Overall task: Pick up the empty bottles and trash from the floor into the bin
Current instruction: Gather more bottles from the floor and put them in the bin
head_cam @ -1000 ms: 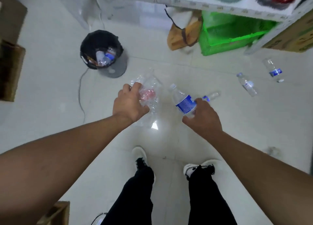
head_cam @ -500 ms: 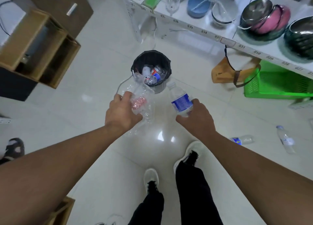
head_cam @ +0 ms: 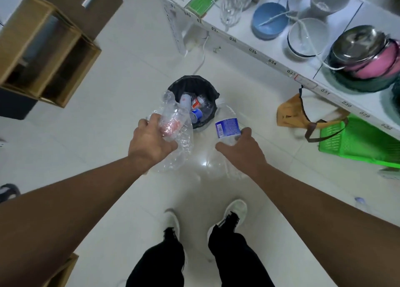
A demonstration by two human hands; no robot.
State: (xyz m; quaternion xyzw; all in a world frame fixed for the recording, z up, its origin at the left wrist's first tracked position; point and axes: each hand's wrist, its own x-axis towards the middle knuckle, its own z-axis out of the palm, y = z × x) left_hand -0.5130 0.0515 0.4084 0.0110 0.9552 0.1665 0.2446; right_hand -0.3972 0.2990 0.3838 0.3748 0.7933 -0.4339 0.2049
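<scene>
Left hand curled shut around crumpled clear plastic trash, thumb side up; looks like a crushed bottle plus a clear wrapper with a red patch, exact makeup hard to tell. Plastic sticks out above and below the fist, top end overlapping the near-left rim of the bin in view.

Right hand closed on the lower end of a clear water bottle with a blue label, fingers wrapped around it, index finger up along the label's right side. Neck end pointed toward the bin, blurred, cap not readable.

Bin: black liner, standing on the white tile floor just ahead of both hands, between them. Already holding several bottles and cans; individual items inside hard to separate.

Both held items up off the floor, near the bin's rim, not inside.

Hidden or unclear:
- Palms and most fingertips of both hands out of sight, seen from the back only.
- One more bottle on the floor at far right, just past the right forearm, blurred and partly covered.
- Blurred object at the right edge by the green basket, cannot tell what.
- Dark shoe-like shape cut off at left edge.
- White shelf with bowls top right, cropped by the frame; tan bag beneath it beside the basket.
- Brown cardboard boxes upper left, partly out of frame.
</scene>
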